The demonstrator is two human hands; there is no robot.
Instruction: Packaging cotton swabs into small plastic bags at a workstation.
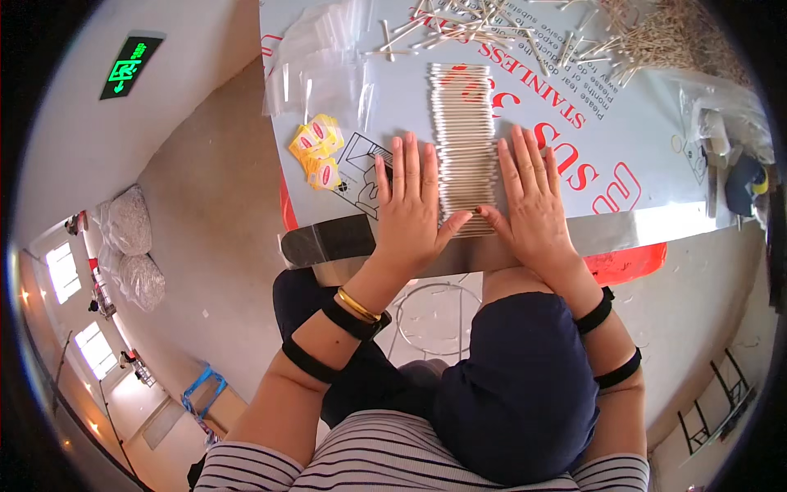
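Note:
A neat row of cotton swabs (465, 135) lies side by side on the grey printed tabletop (393, 107), stretching away from the near edge. Along its left ends rests my left hand (411, 205), flat, with fingers stretched forward. My right hand (531, 193) lies the same way against the right ends. Both thumbs point inward over the nearest swabs, their tips close together. Neither hand grips anything. Beyond the row are loose, scattered cotton swabs (484, 23), which run into a large heap of swabs (689, 37) at the far right.
Clear plastic bags (324, 61) lie at the far left of the table, with small yellow printed cards (318, 143) nearer. More clear plastic (721, 102) sits at the right edge. A metal strip (607, 235) borders the near edge. A round-framed stool (433, 318) shows beneath.

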